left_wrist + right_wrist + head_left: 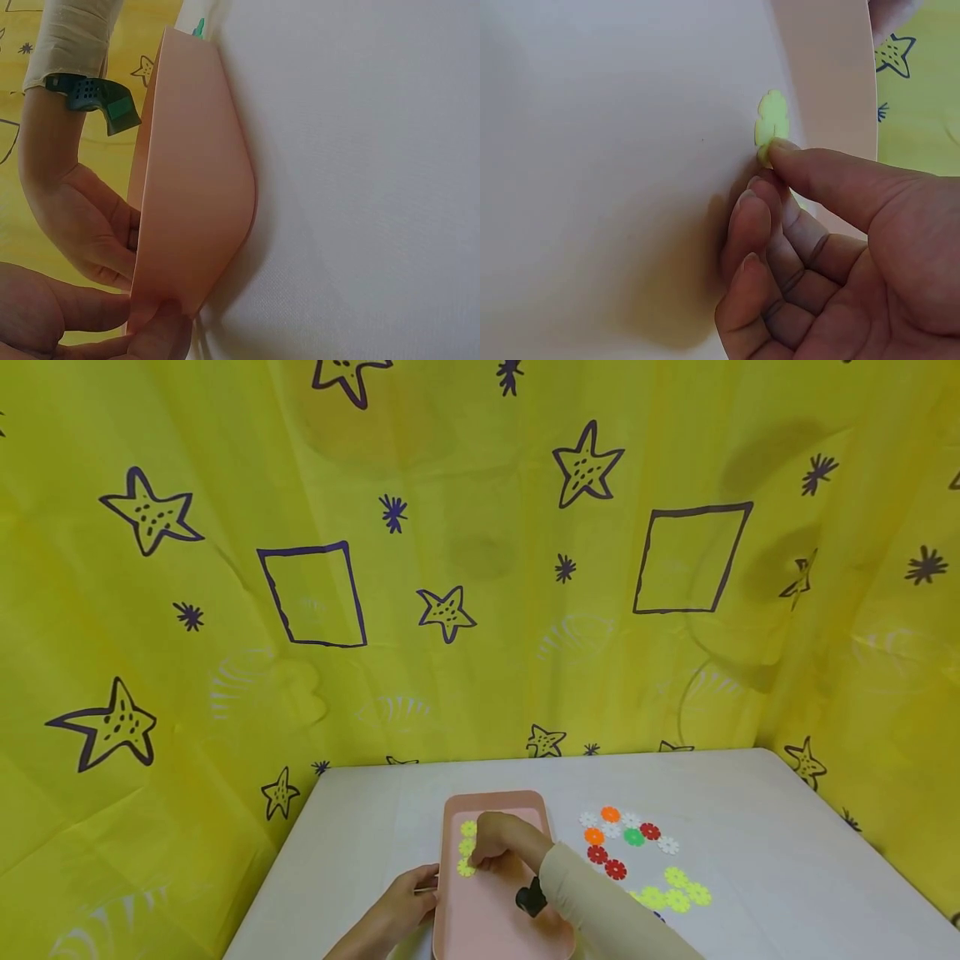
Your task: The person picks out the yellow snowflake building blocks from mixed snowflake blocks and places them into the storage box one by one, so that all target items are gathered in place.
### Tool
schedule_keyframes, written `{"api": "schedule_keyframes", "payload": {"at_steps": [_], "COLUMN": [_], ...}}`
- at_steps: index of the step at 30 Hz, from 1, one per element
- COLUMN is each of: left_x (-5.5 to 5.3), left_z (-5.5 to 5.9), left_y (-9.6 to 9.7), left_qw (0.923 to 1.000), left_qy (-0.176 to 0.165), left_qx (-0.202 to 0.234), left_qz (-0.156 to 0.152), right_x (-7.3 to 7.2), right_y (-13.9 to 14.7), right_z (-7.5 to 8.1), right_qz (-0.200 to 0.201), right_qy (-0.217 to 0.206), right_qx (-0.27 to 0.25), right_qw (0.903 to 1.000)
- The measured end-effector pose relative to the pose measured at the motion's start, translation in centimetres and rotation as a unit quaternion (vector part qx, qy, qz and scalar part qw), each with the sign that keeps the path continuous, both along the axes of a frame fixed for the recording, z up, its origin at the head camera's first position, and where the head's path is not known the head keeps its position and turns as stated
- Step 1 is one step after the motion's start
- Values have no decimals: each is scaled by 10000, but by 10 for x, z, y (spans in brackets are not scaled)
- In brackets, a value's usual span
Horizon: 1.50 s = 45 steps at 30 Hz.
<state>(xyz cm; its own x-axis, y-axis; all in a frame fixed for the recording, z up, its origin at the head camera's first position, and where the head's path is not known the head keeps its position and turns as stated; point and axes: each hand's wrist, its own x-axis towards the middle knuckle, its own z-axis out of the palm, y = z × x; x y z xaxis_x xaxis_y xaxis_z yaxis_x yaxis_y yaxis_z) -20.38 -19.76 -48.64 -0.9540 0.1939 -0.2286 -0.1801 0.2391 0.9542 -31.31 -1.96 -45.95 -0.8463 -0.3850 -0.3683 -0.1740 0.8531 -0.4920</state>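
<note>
A pink tray (480, 918) lies lengthwise on the white table. My left hand (401, 902) grips its left rim, thumb and fingers on either side of the wall (191, 172) in the left wrist view. Reaching into the tray from the right, my right hand (501, 837) pinches a yellow flower-shaped disc (772, 124) between thumb and fingers, close to the tray floor. More yellow flower-shaped discs (468, 828) lie in a column along the tray's left side, partly hidden by the right hand.
Right of the tray, loose flower-shaped discs lie on the table (780, 860): white, orange (611, 814), red (616, 869), green (633, 837) and several yellow ones (677, 900). The right forearm covers part of them. A yellow patterned curtain (480, 685) hangs behind and at both sides.
</note>
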Motion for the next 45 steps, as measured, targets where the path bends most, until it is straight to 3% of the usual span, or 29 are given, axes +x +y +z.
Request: {"api": "schedule_keyframes", "payload": {"at_steps": [6,11,17,25,33,39,45], "left_x": [-1,-1,-1,-2,-1,0,0], "left_z": [-2,-2,-2,-3,-4,-2,-2], "left_y": [-1,-1,-1,-2,-1,-1,-1], "left_qw": [10000,10000,10000,9999,9999,9999,9999], "left_qy": [45,52,56,100,126,105,140], "left_qx": [11,-50,-39,17,20,44,40], "left_qz": [14,42,27,6,23,16,-5], "right_x": [-2,-10,-23,-28,-5,18,31], "right_y": [8,29,71,137,180,193,196], "right_z": [3,15,35,40,21,7,-4], "right_qz": [289,534,376,148,-204,-90,-83], "right_qy": [244,282,50,245,395,546,630], "right_qx": [-9,-244,-1110,-1082,-714,-1000,-1286], "right_qw": [9993,9979,9931,9937,9965,9935,9897]}}
